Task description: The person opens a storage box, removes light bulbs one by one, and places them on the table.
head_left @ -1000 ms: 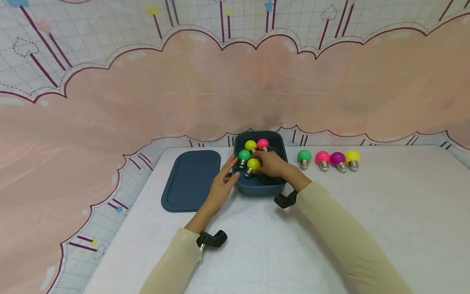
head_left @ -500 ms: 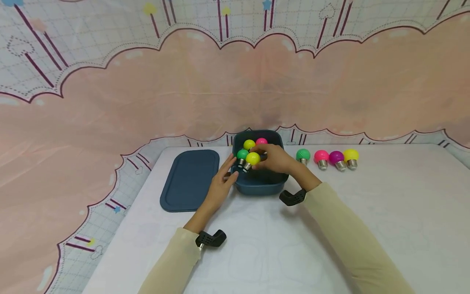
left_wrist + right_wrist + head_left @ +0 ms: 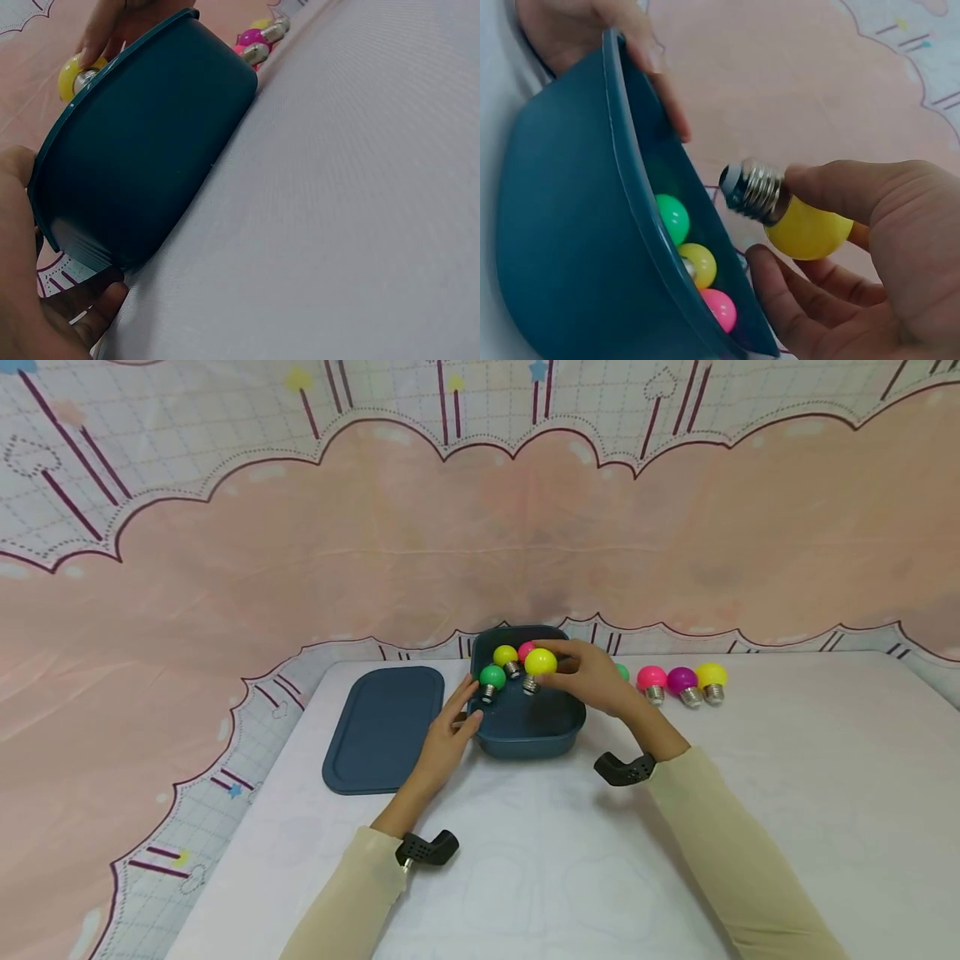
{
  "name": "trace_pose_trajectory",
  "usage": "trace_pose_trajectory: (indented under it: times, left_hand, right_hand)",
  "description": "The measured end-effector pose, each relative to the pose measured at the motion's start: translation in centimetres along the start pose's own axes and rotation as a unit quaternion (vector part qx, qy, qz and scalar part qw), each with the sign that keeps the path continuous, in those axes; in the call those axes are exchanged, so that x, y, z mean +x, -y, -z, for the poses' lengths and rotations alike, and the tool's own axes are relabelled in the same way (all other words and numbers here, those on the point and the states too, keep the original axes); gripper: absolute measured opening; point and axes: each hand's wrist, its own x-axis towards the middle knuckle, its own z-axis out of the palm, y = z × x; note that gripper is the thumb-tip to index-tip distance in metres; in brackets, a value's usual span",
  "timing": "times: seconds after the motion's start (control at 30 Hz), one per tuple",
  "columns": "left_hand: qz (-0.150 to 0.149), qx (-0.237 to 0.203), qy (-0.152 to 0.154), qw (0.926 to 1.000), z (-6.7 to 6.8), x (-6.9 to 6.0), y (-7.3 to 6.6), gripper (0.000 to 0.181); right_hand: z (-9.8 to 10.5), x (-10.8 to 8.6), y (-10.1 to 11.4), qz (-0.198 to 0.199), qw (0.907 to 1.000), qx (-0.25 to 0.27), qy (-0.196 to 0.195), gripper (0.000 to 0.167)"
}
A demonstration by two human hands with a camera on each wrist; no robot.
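Note:
A yellow light bulb (image 3: 541,662) with a silver screw base is pinched between the thumb and fingers of my right hand (image 3: 600,681), above the dark blue-green bin (image 3: 528,748). Its base points down, tilted left. Inside the bin lie a green bulb (image 3: 492,677), another yellow bulb (image 3: 506,654) and a pink bulb (image 3: 527,650), partly hidden in the head view. My left hand (image 3: 441,747) rests against the bin's left side, fingers fairly straight along the wall and rim, as the left wrist view also shows on the bin wall (image 3: 150,127).
A flat lid (image 3: 384,731) of matching colour lies left of the bin. To the right stands a row on the white table: a green bulb (image 3: 622,672) mostly behind my right hand, a pink bulb (image 3: 652,677), a purple bulb (image 3: 682,680) and a yellow bulb (image 3: 712,675).
My right hand has lifted the yellow bulb from low in the bin and moved it up and to the right. The left hand stays against the bin.

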Motion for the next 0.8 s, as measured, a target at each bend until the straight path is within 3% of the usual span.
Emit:
trace_pose_trajectory:
  times: [0.57, 0.8]
  left_hand:
    - [-0.010, -0.011, 0.003, 0.9999, 0.0, -0.1, 0.4, 0.050]
    - [-0.008, -0.019, 0.004, 0.9998, 0.0, 0.0, 0.5, 0.050]
  right_hand:
    - [3.8, -3.3, -1.5, -0.044, 0.9971, -0.020, -0.059, 0.058]
    - [5.2, -5.1, -3.5, -0.069, 0.9962, -0.027, -0.046, 0.058]
